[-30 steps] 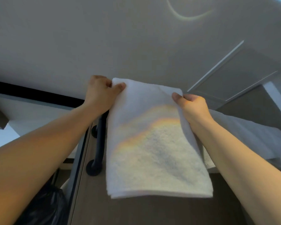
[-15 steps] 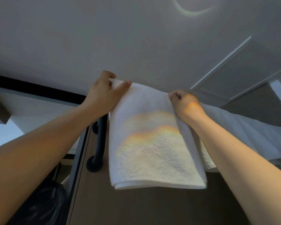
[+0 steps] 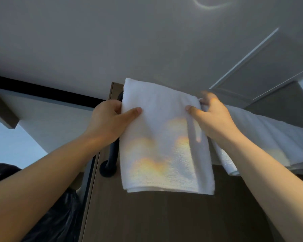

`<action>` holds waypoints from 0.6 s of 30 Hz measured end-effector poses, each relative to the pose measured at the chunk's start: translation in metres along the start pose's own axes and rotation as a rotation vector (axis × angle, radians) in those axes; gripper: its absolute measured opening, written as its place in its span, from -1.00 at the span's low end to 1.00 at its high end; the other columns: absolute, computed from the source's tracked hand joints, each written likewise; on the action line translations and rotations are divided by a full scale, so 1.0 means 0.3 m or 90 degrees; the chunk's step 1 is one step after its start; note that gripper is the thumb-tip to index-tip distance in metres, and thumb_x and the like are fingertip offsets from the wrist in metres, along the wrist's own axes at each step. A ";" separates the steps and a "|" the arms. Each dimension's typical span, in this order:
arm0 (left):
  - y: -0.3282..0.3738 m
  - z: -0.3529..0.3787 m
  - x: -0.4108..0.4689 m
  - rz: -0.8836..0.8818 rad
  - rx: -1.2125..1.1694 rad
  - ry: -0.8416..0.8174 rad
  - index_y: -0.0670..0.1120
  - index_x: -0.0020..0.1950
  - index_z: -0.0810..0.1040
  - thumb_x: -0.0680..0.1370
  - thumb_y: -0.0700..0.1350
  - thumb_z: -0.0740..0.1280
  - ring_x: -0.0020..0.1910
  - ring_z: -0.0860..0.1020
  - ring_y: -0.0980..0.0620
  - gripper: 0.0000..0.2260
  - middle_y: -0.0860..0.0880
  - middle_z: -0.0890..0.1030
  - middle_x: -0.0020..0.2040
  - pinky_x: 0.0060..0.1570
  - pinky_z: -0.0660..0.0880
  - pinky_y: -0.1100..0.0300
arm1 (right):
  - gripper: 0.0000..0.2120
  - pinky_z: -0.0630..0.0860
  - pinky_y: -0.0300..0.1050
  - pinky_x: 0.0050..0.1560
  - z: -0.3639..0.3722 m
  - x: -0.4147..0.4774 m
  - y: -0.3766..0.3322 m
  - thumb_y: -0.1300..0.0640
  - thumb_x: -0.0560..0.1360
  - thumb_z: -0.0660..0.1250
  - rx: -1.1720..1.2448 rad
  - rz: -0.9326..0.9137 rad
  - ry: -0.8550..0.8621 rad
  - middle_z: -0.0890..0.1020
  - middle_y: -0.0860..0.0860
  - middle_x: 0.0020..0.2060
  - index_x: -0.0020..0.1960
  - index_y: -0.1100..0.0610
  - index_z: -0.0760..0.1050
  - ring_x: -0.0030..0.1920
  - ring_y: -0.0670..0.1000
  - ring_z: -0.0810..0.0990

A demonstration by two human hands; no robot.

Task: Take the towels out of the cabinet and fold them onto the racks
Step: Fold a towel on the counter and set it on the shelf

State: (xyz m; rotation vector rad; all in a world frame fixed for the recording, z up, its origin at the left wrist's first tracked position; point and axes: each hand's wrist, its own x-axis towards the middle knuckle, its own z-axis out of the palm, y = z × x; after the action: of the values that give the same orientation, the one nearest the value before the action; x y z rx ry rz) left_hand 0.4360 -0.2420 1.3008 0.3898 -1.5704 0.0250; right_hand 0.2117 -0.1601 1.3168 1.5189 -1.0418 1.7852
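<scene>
Two grips: left hand (image 3: 107, 119), right hand (image 3: 212, 117) pinch folded white towel (image 3: 157, 137) by side edges, thumbs front; black rack (image 3: 112, 154) behind.

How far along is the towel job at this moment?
Done: the right towel looks hung already. In hand: the left hand and right hand grip the folded towel at the rack. Left: releasing it; whether more towels wait cannot be seen.

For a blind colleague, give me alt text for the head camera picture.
The left hand and right hand pinch a folded white towel by its sides at a dark rack. A second towel hangs to the right.
</scene>
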 end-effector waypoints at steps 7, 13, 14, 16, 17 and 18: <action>-0.008 -0.005 -0.024 -0.020 -0.018 -0.019 -0.32 0.00 0.60 0.48 0.22 0.34 -0.12 0.65 -0.20 -0.44 -0.22 0.67 -0.09 0.01 0.58 -0.21 | -0.54 0.51 0.25 0.23 -0.016 -0.133 0.053 -0.11 0.56 0.33 0.137 0.238 -0.072 0.62 0.28 0.14 0.18 0.29 0.54 0.15 0.27 0.60; 0.010 0.006 0.016 0.033 -0.019 0.078 -0.22 -0.16 0.60 0.52 0.11 0.35 -0.30 0.60 0.11 -0.63 -0.04 0.63 -0.26 -0.22 0.57 0.18 | -0.51 0.51 0.37 0.04 -0.033 -0.098 0.006 0.02 0.55 0.38 0.169 0.146 -0.002 0.56 0.49 -0.06 0.03 0.51 0.45 -0.06 0.54 0.46; 0.021 0.006 0.035 0.050 0.003 0.100 -0.22 -0.26 0.54 0.52 0.11 0.36 -0.41 0.53 0.16 -0.61 -0.01 0.57 -0.36 -0.34 0.49 0.30 | -0.52 0.49 0.39 0.03 -0.032 -0.084 -0.006 0.03 0.55 0.37 0.161 0.121 0.024 0.55 0.50 -0.02 0.04 0.51 0.45 -0.03 0.50 0.53; 0.037 0.006 0.086 0.076 0.037 0.128 -0.28 -0.32 0.46 0.52 0.11 0.37 -0.45 0.44 0.05 -0.54 -0.09 0.46 -0.42 -0.43 0.38 0.23 | -0.52 0.47 0.26 -0.15 -0.027 -0.043 -0.021 0.02 0.55 0.37 0.138 0.080 0.065 0.55 0.44 -0.19 0.01 0.50 0.46 -0.22 0.25 0.55; 0.045 0.007 0.114 0.077 0.040 0.131 -0.33 -0.27 0.48 0.52 0.10 0.37 -0.40 0.45 -0.03 -0.53 -0.17 0.47 -0.38 -0.39 0.38 0.16 | -0.52 0.37 0.12 -0.25 -0.024 -0.017 -0.025 0.01 0.55 0.37 0.118 0.065 0.076 0.49 0.30 -0.31 -0.04 0.50 0.46 -0.29 0.16 0.41; 0.051 0.009 0.141 0.073 0.034 0.125 -0.33 -0.23 0.49 0.52 0.10 0.37 -0.35 0.46 -0.07 -0.53 -0.22 0.47 -0.33 -0.37 0.40 0.12 | -0.53 0.27 0.04 -0.28 -0.019 0.009 -0.029 0.01 0.55 0.37 0.094 0.058 0.086 0.39 0.20 -0.35 -0.13 0.48 0.46 -0.30 0.10 0.32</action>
State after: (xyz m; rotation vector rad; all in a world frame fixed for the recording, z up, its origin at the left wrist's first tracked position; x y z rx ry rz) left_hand 0.4299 -0.2380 1.3453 0.3277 -1.3983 0.1892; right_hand 0.2154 -0.1509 1.3209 1.4317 -0.9443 2.0371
